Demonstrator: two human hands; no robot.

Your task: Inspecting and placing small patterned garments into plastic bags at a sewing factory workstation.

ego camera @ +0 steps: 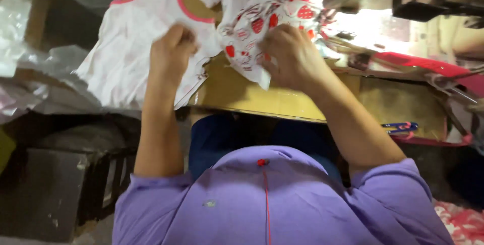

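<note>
Head view has your left hand (pixel 170 53) bunching the pink-trimmed white cloth (pixel 126 48) and your right hand (pixel 290 56) pinching the strawberry-print cloth (pixel 257 18) over the yellow table (pixel 252 96), so honestly either piece could slide off if your fingers loosen.

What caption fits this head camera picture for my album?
Left hand grips a white garment with pink trim; right hand holds strawberry-print fabric over a yellow table.
</note>
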